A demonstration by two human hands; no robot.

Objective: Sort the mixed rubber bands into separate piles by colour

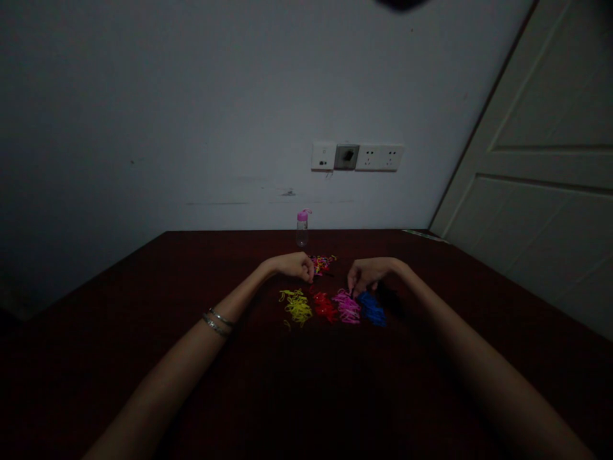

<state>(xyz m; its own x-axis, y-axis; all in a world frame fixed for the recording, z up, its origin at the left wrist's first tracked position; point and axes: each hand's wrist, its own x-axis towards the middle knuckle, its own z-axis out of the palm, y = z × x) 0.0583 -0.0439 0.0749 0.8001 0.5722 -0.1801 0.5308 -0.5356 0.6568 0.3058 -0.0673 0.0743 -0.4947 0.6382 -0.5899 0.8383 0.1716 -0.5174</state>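
My left hand (pixel 301 266) has its fingers curled together at the left edge of a small mixed-colour pile of rubber bands (pixel 323 263). Whatever it may hold is hidden. The fingertips of my right hand (pixel 368 275) are pinched together and point down at the top of the pink rubber bands (pixel 348 308). Something small and dark shows at those fingertips, too small to name. Beside the pink heap lie blue rubber bands (pixel 373 310) on the right and red rubber bands (pixel 325 308) on the left. Yellow rubber bands (pixel 299 308) form the leftmost heap.
A clear bottle with a pink cap (pixel 302 229) stands upright behind the mixed pile. The dark red table (pixel 230 383) meets a pale wall with socket plates (pixel 378 158). To the right is a panelled door (pixel 536 191). The light is dim.
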